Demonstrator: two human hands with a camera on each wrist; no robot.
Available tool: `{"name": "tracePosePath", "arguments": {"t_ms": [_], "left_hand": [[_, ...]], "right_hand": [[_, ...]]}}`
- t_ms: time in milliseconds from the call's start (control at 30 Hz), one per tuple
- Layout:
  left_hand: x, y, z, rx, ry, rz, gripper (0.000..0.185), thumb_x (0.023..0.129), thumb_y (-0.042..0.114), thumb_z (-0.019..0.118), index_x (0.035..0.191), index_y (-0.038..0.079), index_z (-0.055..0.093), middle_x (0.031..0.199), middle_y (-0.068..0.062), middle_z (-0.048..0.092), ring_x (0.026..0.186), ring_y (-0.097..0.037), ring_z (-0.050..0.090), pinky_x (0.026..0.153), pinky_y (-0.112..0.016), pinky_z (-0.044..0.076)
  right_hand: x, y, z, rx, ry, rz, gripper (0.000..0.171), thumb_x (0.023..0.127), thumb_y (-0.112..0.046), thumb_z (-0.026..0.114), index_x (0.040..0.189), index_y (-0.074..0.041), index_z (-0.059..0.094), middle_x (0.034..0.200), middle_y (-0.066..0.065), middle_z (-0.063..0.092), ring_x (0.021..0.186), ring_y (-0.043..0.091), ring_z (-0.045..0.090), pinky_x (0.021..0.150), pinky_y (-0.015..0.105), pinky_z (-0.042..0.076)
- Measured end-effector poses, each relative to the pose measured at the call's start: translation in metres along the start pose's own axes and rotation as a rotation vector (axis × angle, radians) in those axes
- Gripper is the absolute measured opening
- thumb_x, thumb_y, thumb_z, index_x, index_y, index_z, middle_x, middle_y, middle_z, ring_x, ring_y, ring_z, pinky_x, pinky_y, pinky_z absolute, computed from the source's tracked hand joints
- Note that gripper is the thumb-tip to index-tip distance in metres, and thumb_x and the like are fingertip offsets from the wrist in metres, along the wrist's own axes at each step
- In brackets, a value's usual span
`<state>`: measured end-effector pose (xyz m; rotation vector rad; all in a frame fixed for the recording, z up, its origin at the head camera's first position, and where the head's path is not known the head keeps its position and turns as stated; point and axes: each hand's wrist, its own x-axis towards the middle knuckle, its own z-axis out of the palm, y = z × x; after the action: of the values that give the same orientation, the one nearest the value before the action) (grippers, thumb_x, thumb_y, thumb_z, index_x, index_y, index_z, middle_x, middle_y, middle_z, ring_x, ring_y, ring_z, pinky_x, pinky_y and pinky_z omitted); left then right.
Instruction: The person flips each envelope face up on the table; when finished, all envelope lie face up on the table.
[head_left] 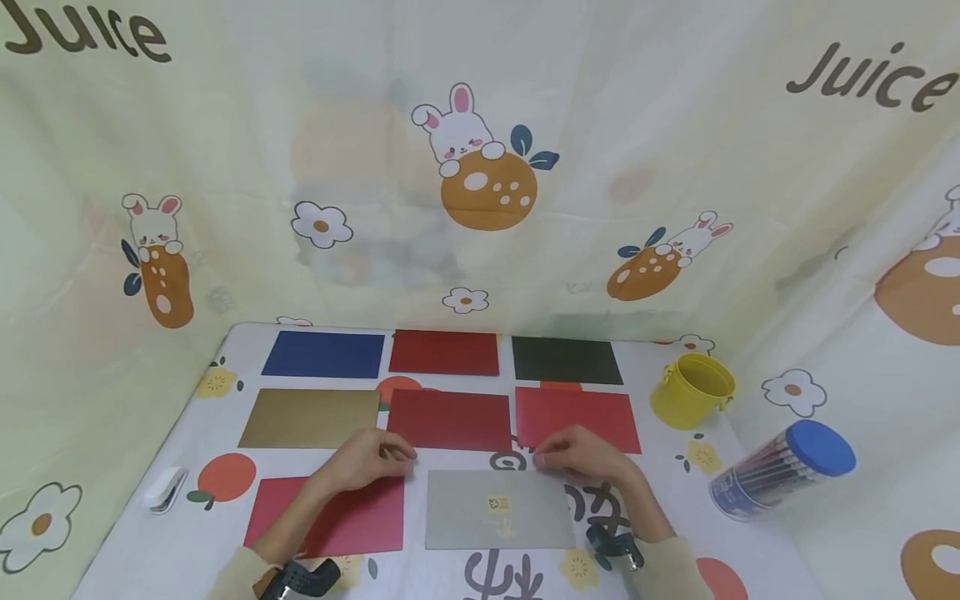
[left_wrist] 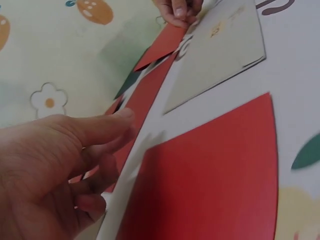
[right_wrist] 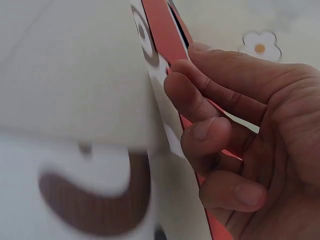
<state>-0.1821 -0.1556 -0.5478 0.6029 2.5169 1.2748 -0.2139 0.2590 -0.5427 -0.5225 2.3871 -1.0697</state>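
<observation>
A grey card (head_left: 498, 508) with a small gold mark lies flat at the table's front middle, also seen as the grey card (left_wrist: 220, 50). My left hand (head_left: 375, 458) hovers at its top-left corner with fingers loosely curled and nothing in them (left_wrist: 60, 160). It sits over the upper edge of a red card (head_left: 352, 517) lying front left. My right hand (head_left: 577, 454) rests at the grey card's top-right corner, fingers loosely bent (right_wrist: 240, 130) beside the lower edge of another red card (head_left: 577, 417). No grip on either card is visible.
Further cards lie in rows behind: gold (head_left: 311, 418), red (head_left: 448, 419), blue (head_left: 324, 354), dark red (head_left: 444, 352), black (head_left: 566, 360). A yellow bucket (head_left: 692, 389) and a blue-lidded tub of pens (head_left: 780, 471) stand at the right. A small white object (head_left: 165, 489) lies front left.
</observation>
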Motion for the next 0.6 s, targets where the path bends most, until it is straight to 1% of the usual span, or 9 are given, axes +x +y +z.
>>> {"name": "tracePosePath", "arguments": {"t_ms": [100, 300, 367, 500, 600], "left_hand": [[-0.008, -0.003, -0.009, -0.005, 0.003, -0.005, 0.022, 0.087, 0.021, 0.079, 0.108, 0.014, 0.077, 0.09, 0.008, 0.07, 0.08, -0.014, 0.061, 0.066, -0.025, 0.051], [-0.026, -0.014, -0.024, -0.023, 0.02, -0.014, 0.026, 0.086, 0.02, 0.081, 0.111, 0.013, 0.076, 0.093, 0.007, 0.071, 0.081, -0.015, 0.062, 0.07, -0.025, 0.052], [-0.032, -0.018, -0.029, -0.022, 0.023, -0.035, 0.027, 0.086, 0.02, 0.081, 0.111, 0.014, 0.076, 0.094, 0.007, 0.071, 0.081, -0.016, 0.062, 0.071, -0.025, 0.052], [-0.044, -0.026, -0.042, -0.009, 0.03, -0.1, 0.029, 0.085, 0.022, 0.081, 0.113, 0.016, 0.075, 0.097, 0.005, 0.07, 0.084, -0.018, 0.061, 0.071, -0.026, 0.051], [-0.053, -0.033, -0.054, -0.002, 0.035, -0.128, 0.032, 0.085, 0.023, 0.081, 0.115, 0.015, 0.074, 0.101, 0.002, 0.071, 0.087, -0.02, 0.061, 0.072, -0.026, 0.051]], "right_hand": [[0.01, -0.009, 0.008, 0.023, -0.03, -0.027, 0.02, 0.092, -0.03, 0.074, 0.108, -0.019, 0.077, 0.085, 0.002, 0.07, 0.054, 0.015, 0.054, 0.052, 0.024, 0.044], [0.032, -0.035, 0.028, 0.012, -0.088, -0.088, 0.019, 0.092, -0.03, 0.073, 0.108, -0.022, 0.076, 0.09, -0.004, 0.069, 0.054, 0.012, 0.051, 0.05, 0.024, 0.042], [0.039, -0.045, 0.035, 0.002, -0.109, -0.108, 0.019, 0.092, -0.03, 0.073, 0.109, -0.022, 0.076, 0.087, -0.003, 0.068, 0.054, 0.012, 0.051, 0.052, 0.024, 0.043], [0.054, -0.067, 0.048, -0.029, -0.156, -0.138, 0.021, 0.091, -0.03, 0.074, 0.111, -0.022, 0.076, 0.08, -0.002, 0.067, 0.058, 0.012, 0.055, 0.058, 0.024, 0.046], [0.066, -0.082, 0.057, -0.069, -0.18, -0.164, 0.023, 0.09, -0.031, 0.073, 0.112, -0.024, 0.076, 0.082, -0.007, 0.068, 0.065, 0.012, 0.059, 0.062, 0.024, 0.047]]}}
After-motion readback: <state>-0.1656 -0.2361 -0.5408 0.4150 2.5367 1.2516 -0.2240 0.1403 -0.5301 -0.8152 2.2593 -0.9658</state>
